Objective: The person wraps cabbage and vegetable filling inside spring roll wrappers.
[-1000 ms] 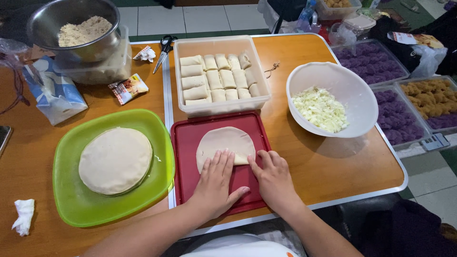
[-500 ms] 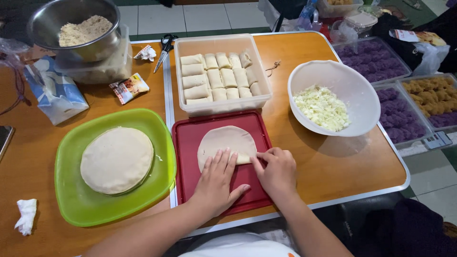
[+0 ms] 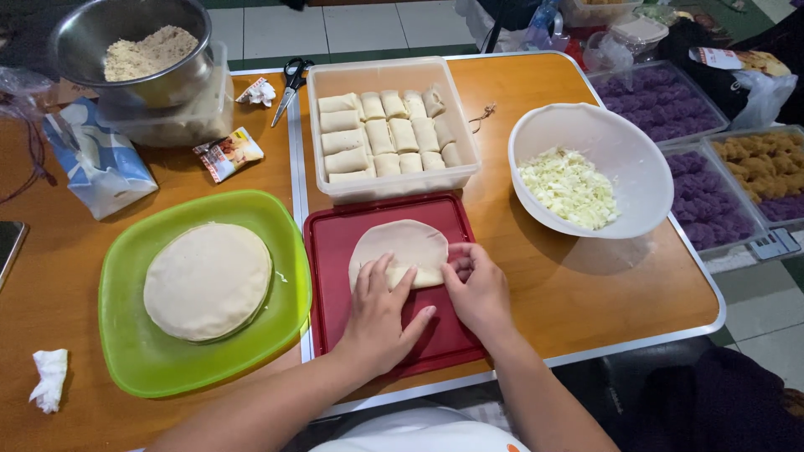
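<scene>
From the head camera, your left hand lies flat with its fingers spread over the near edge of the round wrapper, pressing the folded lower lip down. Your right hand sits just beside it, fingers curled and pinching the wrapper's near right edge. The wrapper rests on the red tray, roughly in its upper middle, with its far half still lying open and flat.

To the left of the red tray, touching its side, is the green plate carrying a stack of round wrappers. Just beyond the red tray stands the clear rectangular container holding rows of finished rolls. To your right, the white bowl holds shredded white filling. Scissors lie beside the container's left wall. At the far left, a metal bowl of crumbs sits on a plastic tub, with a blue and white pouch near it. A crumpled tissue lies at the table's near left corner. Trays of purple pieces stand off the table's right side.
</scene>
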